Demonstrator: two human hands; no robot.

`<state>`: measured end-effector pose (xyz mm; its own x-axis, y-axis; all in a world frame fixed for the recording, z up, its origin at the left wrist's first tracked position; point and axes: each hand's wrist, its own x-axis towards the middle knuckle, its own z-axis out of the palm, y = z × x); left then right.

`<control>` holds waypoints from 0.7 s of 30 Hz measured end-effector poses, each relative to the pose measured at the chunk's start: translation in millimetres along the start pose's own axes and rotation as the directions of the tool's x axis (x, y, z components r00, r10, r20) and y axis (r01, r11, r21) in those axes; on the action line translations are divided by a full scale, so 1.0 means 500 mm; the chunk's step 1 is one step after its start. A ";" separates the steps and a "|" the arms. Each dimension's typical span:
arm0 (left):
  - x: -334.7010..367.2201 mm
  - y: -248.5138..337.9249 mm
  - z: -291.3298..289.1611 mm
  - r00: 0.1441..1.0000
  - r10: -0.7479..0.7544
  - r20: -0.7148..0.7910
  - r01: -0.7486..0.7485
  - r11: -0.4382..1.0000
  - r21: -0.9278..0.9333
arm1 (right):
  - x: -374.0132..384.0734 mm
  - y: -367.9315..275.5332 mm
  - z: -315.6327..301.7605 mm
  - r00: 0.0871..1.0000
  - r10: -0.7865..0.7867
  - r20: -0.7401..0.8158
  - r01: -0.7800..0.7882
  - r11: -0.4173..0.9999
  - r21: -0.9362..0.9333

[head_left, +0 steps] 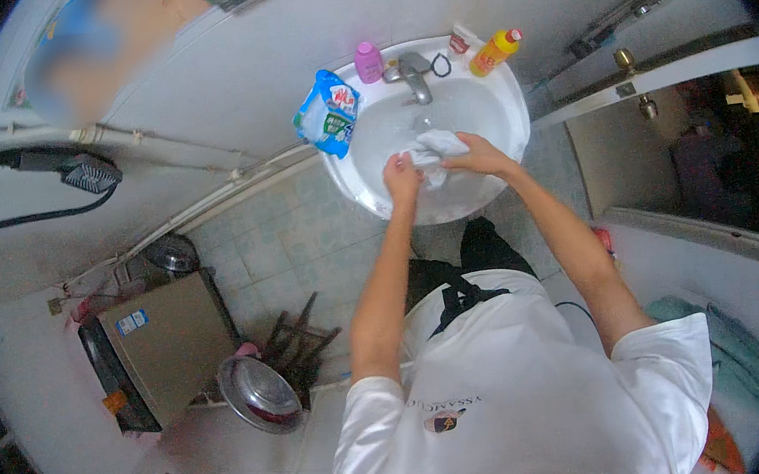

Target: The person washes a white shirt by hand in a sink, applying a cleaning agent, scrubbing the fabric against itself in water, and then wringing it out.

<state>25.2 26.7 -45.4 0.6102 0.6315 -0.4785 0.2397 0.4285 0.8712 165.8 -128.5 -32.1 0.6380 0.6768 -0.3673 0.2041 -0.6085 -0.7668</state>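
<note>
Over the white washbasin (516,130), both hands hold a crumpled white cloth (433,150). My left hand (403,177) pinches its left side with the fingers closed. On the right, my right hand (480,156) grips the other side, its fingers partly hidden by the folds. Just beyond the cloth stands the grey metal tap (417,80); whether water runs from it is hard to make out. A blue and white plastic packet (330,114) lies on the basin's left rim, close to my left hand.
Along the basin's back rim are a pink bottle (368,62), a dark loop (441,66), a white tube (461,41) and a yellow bottle with a red cap (495,53). A door edge (659,83) is to the right. Behind on the left stand a washing machine (169,347) and a metal bowl (261,393).
</note>
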 end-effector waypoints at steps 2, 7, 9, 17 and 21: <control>0.015 0.018 -0.030 0.999 0.028 -0.034 -0.026 0.999 0.045 | 0.017 -0.014 -0.050 0.993 0.013 0.118 -0.031 0.988 0.150; -0.039 0.182 -0.030 0.962 0.256 -0.093 -0.250 0.965 0.076 | -0.043 -0.130 -0.184 0.954 0.167 -0.251 -0.048 0.907 0.419; -0.073 0.230 -0.018 0.953 0.271 -0.133 -0.267 0.962 0.051 | -0.063 -0.140 -0.220 0.957 -0.007 -0.288 0.143 0.880 0.453; -0.217 0.501 0.130 0.735 0.678 -0.001 -0.676 0.732 -0.080 | -0.140 -0.378 -0.331 0.948 -0.207 -0.241 0.317 0.647 0.693; -0.274 0.545 0.143 0.642 0.766 0.042 -0.755 0.641 -0.137 | -0.154 -0.382 -0.332 0.917 -0.284 -0.280 0.371 0.353 0.859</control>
<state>60.8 11.0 265.6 0.6069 0.7063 0.3646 -0.4111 -0.1136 0.9045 201.1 -133.1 230.1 0.7349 0.6776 0.0281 -0.3286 0.3920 -0.8593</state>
